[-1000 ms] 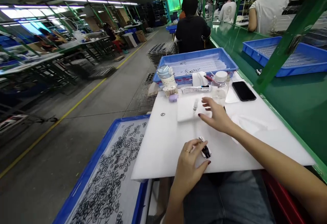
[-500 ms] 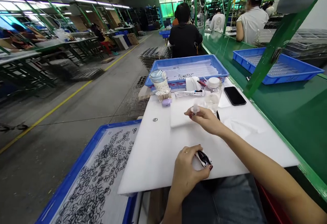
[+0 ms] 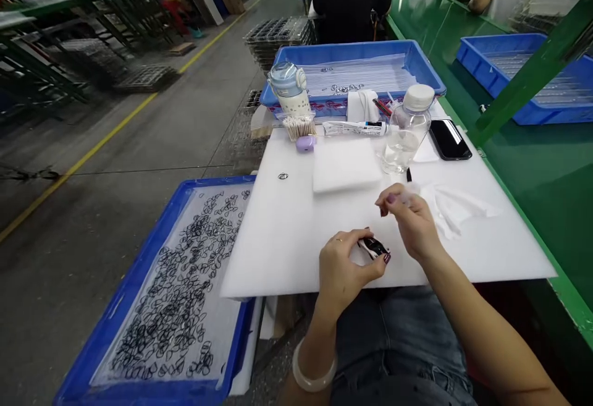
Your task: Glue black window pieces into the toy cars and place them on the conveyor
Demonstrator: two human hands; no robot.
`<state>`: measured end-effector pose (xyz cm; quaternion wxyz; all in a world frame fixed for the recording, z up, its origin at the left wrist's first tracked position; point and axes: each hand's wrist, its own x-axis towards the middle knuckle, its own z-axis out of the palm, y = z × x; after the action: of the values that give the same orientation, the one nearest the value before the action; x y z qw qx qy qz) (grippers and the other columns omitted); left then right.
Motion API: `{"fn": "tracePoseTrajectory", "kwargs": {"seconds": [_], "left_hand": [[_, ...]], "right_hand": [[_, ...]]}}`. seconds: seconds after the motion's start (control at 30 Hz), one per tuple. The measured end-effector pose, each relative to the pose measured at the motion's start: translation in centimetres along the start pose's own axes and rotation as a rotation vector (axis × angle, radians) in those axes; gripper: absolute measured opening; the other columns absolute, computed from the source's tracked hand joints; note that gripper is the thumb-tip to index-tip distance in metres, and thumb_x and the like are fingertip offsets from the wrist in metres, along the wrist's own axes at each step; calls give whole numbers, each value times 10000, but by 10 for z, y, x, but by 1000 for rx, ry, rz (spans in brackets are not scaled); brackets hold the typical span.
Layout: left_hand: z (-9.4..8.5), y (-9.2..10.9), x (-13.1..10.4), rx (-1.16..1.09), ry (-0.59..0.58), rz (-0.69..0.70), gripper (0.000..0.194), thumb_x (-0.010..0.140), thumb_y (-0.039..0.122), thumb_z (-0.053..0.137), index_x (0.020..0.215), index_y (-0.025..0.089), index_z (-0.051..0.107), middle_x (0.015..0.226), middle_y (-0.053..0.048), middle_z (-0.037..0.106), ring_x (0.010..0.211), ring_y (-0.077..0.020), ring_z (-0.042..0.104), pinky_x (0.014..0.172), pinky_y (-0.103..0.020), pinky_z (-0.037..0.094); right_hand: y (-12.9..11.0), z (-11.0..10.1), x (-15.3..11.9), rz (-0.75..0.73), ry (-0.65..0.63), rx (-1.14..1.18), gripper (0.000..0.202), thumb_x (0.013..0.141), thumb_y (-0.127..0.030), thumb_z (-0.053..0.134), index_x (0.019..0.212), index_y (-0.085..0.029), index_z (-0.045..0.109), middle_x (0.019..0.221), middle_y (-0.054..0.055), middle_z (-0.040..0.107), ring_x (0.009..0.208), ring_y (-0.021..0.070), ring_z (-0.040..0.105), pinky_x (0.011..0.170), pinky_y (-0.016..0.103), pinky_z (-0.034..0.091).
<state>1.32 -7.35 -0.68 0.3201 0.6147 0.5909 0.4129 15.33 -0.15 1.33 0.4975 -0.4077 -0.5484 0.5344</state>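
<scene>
My left hand (image 3: 343, 267) rests over the near part of the white foam board (image 3: 278, 239). Its thumb and fingers are closed around the two ends of a small glossy black-and-white oval piece (image 3: 374, 246), whose exact kind I cannot make out. Just right of it, my right hand (image 3: 414, 220) is raised above the board, fingers pinched on a small translucent whitish thing (image 3: 410, 191), partly hidden and blurred. Beyond that hand stands a clear bottle (image 3: 407, 131) with a white cap and some liquid in it. A white foam pad (image 3: 345, 165) lies left of the bottle.
At left, a blue tray (image 3: 185, 191) carries many small black rings. Another blue tray (image 3: 352, 50) stands behind a cup (image 3: 291, 88), cotton swabs (image 3: 299, 126), a purple case (image 3: 306, 143) and a tube (image 3: 354, 128). A phone (image 3: 450, 140) and crumpled tissue (image 3: 456, 205) lie at right.
My right hand has moved from over the foam pad back toward me and to the right, still pinching the translucent thing. My left hand keeps its hold; the view has tilted down.
</scene>
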Motion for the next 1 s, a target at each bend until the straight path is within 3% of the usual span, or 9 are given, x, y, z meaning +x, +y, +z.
{"fn": "tracePoseTrajectory", "kwargs": {"seconds": [0.07, 0.13, 0.23, 0.33, 0.5, 1.0], "left_hand": [[0, 0, 0, -8, 1, -12, 304, 662, 207, 752, 963, 230, 719, 973, -32, 763, 904, -244, 691, 840, -408, 546], [0, 0, 1, -16, -1, -15, 303, 663, 207, 753, 964, 228, 720, 977, -29, 761, 902, -239, 690, 841, -402, 541], [-1, 1, 1, -9, -9, -1, 231, 691, 229, 753, 919, 231, 719, 899, -9, 753, 844, -218, 675, 795, -368, 526], [-2, 3, 2, 16, -12, 2, 141, 695, 236, 756, 827, 230, 706, 780, 12, 720, 756, -200, 644, 717, -333, 497], [-2, 4, 3, 16, -3, -11, 131, 677, 226, 763, 787, 225, 692, 749, 16, 695, 734, -189, 626, 702, -315, 483], [0, 2, 2, 10, 3, -4, 149, 671, 203, 763, 805, 227, 703, 785, 16, 714, 758, -195, 652, 717, -319, 487]], "right_hand": [[-1, 0, -1, 49, 46, -35, 336, 808, -526, 642, 707, -210, 585, 736, 20, 552, 648, 148, 433, 635, 316, 395], [-10, 1, -6, 31, 12, 45, 419, 806, -624, 598, 702, -219, 574, 627, -7, 452, 592, 143, 368, 595, 314, 354], [-32, 6, -16, -35, -256, 279, 692, 725, -900, 400, 666, -231, 565, 560, -16, 352, 547, 154, 327, 570, 335, 325], [-47, 12, -20, -14, -448, 387, 755, 709, -941, 336, 510, -219, 435, 490, -11, 305, 498, 142, 298, 534, 327, 274], [-43, 18, -20, 3, -385, 383, 670, 808, -802, 338, 473, -222, 344, 435, -20, 215, 453, 129, 239, 500, 313, 217], [-39, 19, -20, -46, -386, 419, 653, 807, -792, 353, 493, -222, 303, 435, -32, 196, 439, 113, 204, 479, 295, 217]]}}
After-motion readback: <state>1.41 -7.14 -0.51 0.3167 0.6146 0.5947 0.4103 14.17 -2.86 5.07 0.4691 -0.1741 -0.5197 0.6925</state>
